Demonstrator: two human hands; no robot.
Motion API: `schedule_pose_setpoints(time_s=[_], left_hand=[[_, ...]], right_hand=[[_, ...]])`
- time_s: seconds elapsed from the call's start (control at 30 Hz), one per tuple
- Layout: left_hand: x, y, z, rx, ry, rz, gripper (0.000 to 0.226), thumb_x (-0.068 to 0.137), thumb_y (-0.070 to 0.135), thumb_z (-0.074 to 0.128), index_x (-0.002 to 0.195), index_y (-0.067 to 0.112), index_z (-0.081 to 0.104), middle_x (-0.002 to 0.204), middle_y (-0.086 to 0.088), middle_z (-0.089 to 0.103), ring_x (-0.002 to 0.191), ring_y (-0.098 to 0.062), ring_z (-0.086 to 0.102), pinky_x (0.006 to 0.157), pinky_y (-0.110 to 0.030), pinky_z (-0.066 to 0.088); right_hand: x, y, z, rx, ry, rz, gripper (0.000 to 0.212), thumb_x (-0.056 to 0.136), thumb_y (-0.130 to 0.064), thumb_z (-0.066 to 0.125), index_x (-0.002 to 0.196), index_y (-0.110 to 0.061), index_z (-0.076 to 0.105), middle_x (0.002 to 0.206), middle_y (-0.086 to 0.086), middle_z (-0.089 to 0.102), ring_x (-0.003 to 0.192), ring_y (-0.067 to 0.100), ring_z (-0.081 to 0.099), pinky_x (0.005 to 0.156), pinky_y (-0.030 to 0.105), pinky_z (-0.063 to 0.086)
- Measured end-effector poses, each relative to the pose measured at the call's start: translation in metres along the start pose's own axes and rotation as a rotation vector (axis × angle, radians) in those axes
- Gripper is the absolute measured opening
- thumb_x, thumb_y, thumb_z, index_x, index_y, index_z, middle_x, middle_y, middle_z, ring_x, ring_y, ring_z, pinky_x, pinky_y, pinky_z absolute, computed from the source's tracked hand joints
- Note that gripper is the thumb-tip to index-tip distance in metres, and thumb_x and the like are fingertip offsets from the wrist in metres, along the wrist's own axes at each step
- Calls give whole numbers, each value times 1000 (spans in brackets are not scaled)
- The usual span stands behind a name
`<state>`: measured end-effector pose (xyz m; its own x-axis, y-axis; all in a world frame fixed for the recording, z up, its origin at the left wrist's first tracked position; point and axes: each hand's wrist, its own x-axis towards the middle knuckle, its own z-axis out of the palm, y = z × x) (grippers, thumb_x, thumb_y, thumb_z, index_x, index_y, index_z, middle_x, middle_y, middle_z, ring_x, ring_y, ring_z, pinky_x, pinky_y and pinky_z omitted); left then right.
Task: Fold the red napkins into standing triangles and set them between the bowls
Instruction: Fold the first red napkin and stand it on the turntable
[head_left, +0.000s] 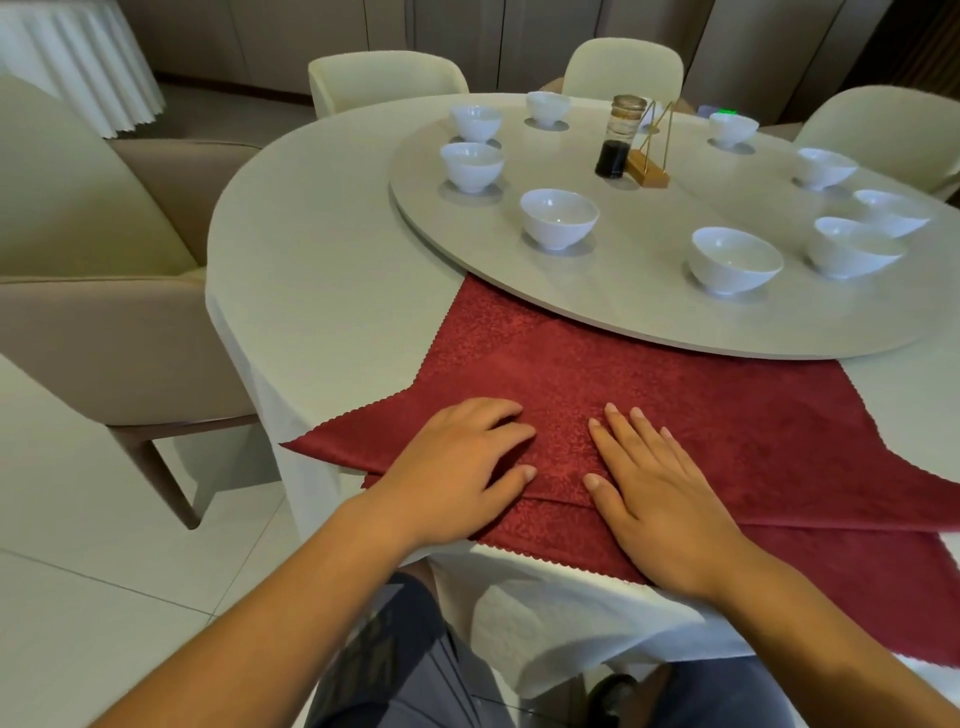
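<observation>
At the near edge of the desk (311, 249), the red napkins (753, 415) are spread flat in overlapping layers, with one part hanging over the rim. Both hands are laid on the cloth, close together near its middle. The left hand (457, 467) rests with fingers lightly bent and nothing gripped, and the right hand (657, 493) is pressed flat with fingers straight. A fold edge runs beneath the two thumbs, so a first crease is judged to be in hand. No standing triangle has been formed. Farther off, white bowls (558, 218) are ringed round the turntable (649, 317), under whose rim the far napkin corner appears to pass. No napkin stands between them, so nearly the whole task is left.
</observation>
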<state>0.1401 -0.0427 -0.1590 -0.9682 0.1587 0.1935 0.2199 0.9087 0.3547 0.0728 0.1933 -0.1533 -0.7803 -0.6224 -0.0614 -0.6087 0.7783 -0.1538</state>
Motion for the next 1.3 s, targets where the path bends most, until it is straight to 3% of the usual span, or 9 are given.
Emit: schedule_pose_setpoints(time_s=[0.07, 0.13, 0.27, 0.47, 0.67, 0.87, 1.03, 1.13, 1.3], left_hand=[[0, -1, -1, 10, -11, 3, 52, 101, 53, 45, 145, 26, 53, 157, 1, 42, 145, -18, 33, 118, -38, 28], [0, 0, -2, 34, 0, -7, 49, 100, 51, 48, 143, 27, 56, 155, 1, 44, 143, -19, 36, 117, -40, 33], [8, 20, -6, -68, 120, 67, 22, 95, 34, 63, 115, 29, 72, 123, 13, 63, 115, -11, 55, 97, -35, 47], [30, 57, 12, -134, -74, 212, 31, 93, 52, 65, 118, 35, 72, 119, 18, 59, 112, -4, 47, 99, -37, 41], [42, 75, 19, -89, -36, 257, 44, 92, 59, 61, 129, 35, 66, 119, 16, 57, 110, -6, 48, 96, -34, 43], [36, 79, 22, -138, -32, 334, 29, 97, 52, 55, 104, 33, 77, 99, 18, 63, 92, -3, 55, 81, -34, 51], [32, 75, 18, -209, -41, 271, 29, 98, 51, 54, 100, 34, 76, 112, 22, 60, 105, -2, 58, 89, -32, 51], [31, 83, 16, -149, -44, 251, 27, 99, 50, 50, 97, 33, 70, 112, 23, 60, 104, -1, 57, 88, -35, 51], [41, 118, 22, -40, -58, 251, 44, 98, 65, 47, 129, 37, 59, 123, 23, 59, 111, 0, 53, 93, -27, 48]], right_hand=[[-1, 0, -6, 112, -5, -25, 81, 90, -73, 2, 160, -34, 6, 166, -13, -11, 151, 5, -19, 123, 29, -10], [-8, 4, -16, 323, 54, -43, 74, 87, -73, 35, 152, -37, 34, 165, -18, 10, 153, 1, -1, 124, 27, 7], [-32, 38, -28, 372, 200, -139, 37, 78, -62, 64, 106, -38, 69, 127, -24, 55, 129, 1, 44, 106, 18, 34], [-52, 80, -25, 289, 232, -117, 24, 84, -54, 59, 92, -37, 75, 110, -22, 59, 111, 3, 53, 95, 17, 42], [-52, 69, -21, 240, 315, -156, 23, 98, -43, 50, 90, -28, 66, 96, -17, 58, 91, 5, 53, 84, 23, 44], [-71, 59, -21, 345, 244, -213, 21, 91, -48, 60, 97, -30, 69, 96, -22, 61, 95, 4, 56, 84, 19, 45], [-101, 106, -30, 326, 273, -128, 13, 86, -35, 77, 99, -32, 75, 100, -24, 62, 99, 5, 59, 86, 20, 46], [-113, 126, -37, 340, 302, -82, 9, 88, -33, 70, 94, -33, 76, 97, -24, 64, 97, 5, 61, 86, 19, 47], [-117, 134, -56, 377, 340, -10, 7, 90, -35, 65, 91, -36, 72, 91, -24, 66, 89, 0, 63, 78, 12, 46]])
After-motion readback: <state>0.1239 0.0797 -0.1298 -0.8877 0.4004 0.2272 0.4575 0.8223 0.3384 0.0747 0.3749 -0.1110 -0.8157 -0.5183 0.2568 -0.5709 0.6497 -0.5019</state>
